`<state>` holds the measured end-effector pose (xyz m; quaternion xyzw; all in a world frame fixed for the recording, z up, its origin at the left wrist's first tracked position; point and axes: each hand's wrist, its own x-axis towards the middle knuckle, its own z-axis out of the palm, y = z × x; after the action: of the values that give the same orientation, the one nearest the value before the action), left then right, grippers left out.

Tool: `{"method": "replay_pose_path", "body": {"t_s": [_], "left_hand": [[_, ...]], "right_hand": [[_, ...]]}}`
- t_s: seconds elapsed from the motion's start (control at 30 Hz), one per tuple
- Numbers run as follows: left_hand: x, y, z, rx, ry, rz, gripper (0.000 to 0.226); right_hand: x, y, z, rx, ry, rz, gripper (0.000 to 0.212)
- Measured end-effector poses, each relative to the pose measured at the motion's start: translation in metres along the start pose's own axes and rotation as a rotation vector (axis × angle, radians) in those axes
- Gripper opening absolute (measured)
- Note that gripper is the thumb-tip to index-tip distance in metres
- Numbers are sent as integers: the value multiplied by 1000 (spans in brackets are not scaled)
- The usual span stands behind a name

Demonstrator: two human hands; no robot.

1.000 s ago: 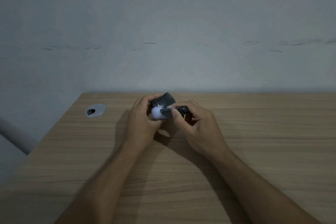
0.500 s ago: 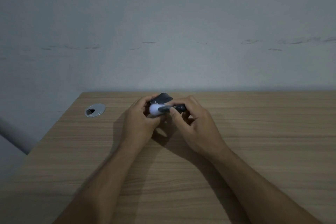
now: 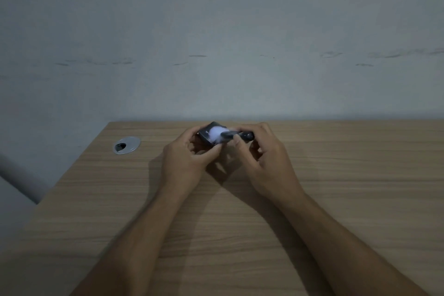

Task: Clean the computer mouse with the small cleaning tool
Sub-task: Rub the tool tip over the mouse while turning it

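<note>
My left hand (image 3: 185, 161) grips a small black computer mouse (image 3: 206, 134), held above the far middle of the wooden desk. My right hand (image 3: 266, 158) pinches a small cleaning tool (image 3: 236, 136) with a dark handle and a fluffy white tip (image 3: 216, 134). The white tip rests against the mouse's upper surface. Fingers of both hands hide most of the mouse and part of the tool's handle.
A round metal cable grommet (image 3: 126, 145) sits in the wooden desk (image 3: 240, 235) at the far left. A plain grey wall (image 3: 216, 43) rises straight behind the desk's far edge. The desk's left edge runs diagonally towards me.
The white tip has slid from the mouse's near lower edge up onto its top surface. Both hands have shifted slightly away from me.
</note>
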<state>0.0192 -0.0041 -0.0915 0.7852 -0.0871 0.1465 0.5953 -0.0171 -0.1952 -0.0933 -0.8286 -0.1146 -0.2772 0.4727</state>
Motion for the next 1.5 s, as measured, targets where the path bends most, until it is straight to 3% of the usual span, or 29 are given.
{"method": "replay_pose_path", "body": {"t_s": [0.1, 0.17, 0.37, 0.57, 0.67, 0.83, 1.03, 1.13, 1.27, 1.43, 1.5], "left_hand": [[-2, 6, 2, 14, -38, 36, 60], [-3, 7, 3, 86, -64, 80, 64], [2, -5, 4, 323, -130, 158, 74], [2, -2, 2, 326, -151, 316, 79], [2, 0, 3, 363, -159, 363, 80], [3, 2, -1, 406, -146, 336, 86], [3, 0, 0, 381, -167, 435, 81], [2, 3, 1, 378, -160, 372, 78], [0, 3, 3, 279, -143, 127, 80], [-4, 5, 5, 77, -175, 82, 73], [-3, 4, 4, 4, -177, 44, 71]], "right_hand": [[4, 14, -4, -91, 93, 130, 21], [3, 11, -4, -117, 107, 125, 21], [-4, -14, 5, -226, -5, -253, 23], [11, 12, -3, -249, 252, -38, 19], [9, 11, -8, -215, 231, -23, 20], [1, -3, -4, -163, 55, -211, 13], [11, 18, -8, -238, 268, -24, 16], [9, 12, -12, -216, 196, -85, 20], [0, -4, -5, -199, 4, -251, 18], [12, 20, -12, -196, 265, 6, 24], [13, 25, -17, -174, 295, 83, 23]]}}
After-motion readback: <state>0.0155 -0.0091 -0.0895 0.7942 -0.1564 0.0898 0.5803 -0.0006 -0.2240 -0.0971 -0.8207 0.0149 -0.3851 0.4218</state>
